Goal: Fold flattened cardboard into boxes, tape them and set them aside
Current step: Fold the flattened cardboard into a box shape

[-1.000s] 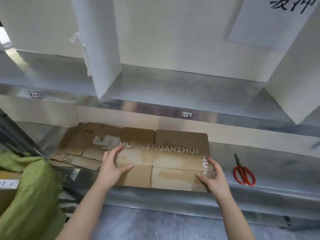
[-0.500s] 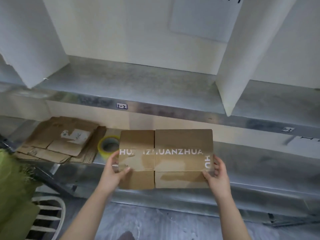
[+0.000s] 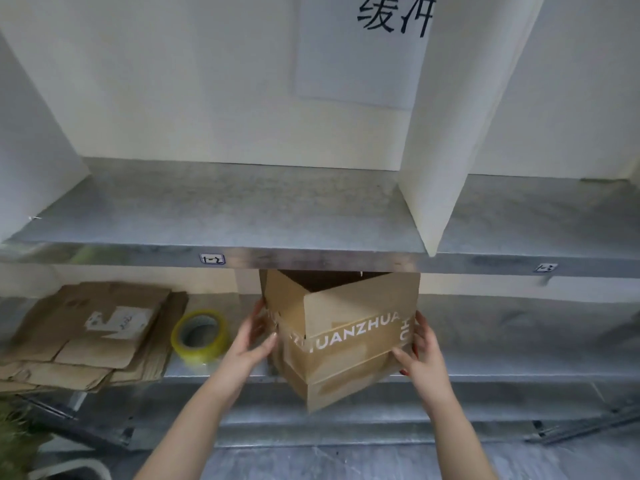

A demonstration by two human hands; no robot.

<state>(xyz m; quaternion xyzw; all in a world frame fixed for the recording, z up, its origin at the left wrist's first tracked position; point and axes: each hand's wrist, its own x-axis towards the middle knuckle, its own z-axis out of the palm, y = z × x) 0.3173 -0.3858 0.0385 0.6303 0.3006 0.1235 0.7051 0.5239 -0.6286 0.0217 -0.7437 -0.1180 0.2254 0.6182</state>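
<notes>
A brown cardboard box with white lettering is held in the air in front of the lower shelf, opened out into a square tube with its top open. My left hand presses its left side with straight fingers. My right hand holds its right edge, fingers wrapped round the corner. A roll of yellowish tape stands on the lower shelf just left of my left hand. A pile of flattened cardboard lies further left on the same shelf.
A metal upper shelf juts out right above the box, split by white divider panels. The lower metal shelf runs on to the right. Green cloth and a white chair rim sit at the bottom left.
The flat cardboard was lifted off the pile, carried to the right, and has now been pushed open into a box shape between both hands. The scissors have left the view.
</notes>
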